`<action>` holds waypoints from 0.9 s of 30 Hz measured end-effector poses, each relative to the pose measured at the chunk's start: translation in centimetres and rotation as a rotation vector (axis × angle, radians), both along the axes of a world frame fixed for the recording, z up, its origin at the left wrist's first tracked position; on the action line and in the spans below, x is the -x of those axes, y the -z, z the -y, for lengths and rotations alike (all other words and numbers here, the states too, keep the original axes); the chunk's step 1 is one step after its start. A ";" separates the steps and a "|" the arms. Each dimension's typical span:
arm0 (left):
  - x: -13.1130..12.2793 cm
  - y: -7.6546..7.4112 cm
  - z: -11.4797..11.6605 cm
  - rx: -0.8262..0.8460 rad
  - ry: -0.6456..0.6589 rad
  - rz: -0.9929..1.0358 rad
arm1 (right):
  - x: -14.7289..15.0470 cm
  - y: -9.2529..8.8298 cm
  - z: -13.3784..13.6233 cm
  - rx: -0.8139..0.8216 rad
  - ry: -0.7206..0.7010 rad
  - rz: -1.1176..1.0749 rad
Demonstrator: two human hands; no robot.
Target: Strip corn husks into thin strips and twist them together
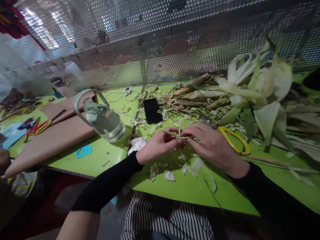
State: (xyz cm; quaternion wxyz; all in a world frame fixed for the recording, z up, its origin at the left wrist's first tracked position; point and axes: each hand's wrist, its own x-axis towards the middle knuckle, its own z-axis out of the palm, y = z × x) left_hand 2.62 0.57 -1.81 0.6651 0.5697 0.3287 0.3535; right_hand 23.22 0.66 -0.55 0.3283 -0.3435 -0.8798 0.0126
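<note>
Near the table's front edge, my left hand and my right hand meet, fingertips almost touching. Between them are thin pale corn husk strips that cross each other, one standing upright. My left thumb and fingers pinch one side of the strips, and my right thumb and fingers pinch the other. Just beyond my right hand lie yellow-handled scissors, partly hidden by that hand. Husk scraps are scattered on the green table under my hands.
A large heap of corn husks covers the back right. A black phone lies behind my hands. To the left stand a water bottle, a crumpled tissue and brown paper with red-and-yellow-handled pliers. A perforated metal screen rises behind.
</note>
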 end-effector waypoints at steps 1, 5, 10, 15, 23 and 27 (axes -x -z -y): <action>0.0 -0.2 0.0 0.006 -0.007 0.006 | -0.1 0.1 -0.1 0.034 0.028 0.004; 0.3 -0.8 -0.1 0.001 -0.109 0.058 | -0.5 0.2 -0.6 0.039 0.212 0.025; 0.3 -0.3 -0.5 -0.058 -0.075 0.024 | 0.2 -0.6 -0.2 0.117 0.154 0.040; 0.2 0.4 -0.6 -0.203 -0.046 -0.116 | 1.2 -0.8 0.5 0.395 0.062 0.020; 0.6 -0.7 -0.2 -0.316 0.010 -0.351 | 1.6 -1.6 1.7 0.432 -0.001 -0.102; 0.4 -0.8 0.0 -0.330 0.000 -0.312 | 1.6 -2.1 2.4 0.406 -0.001 -0.173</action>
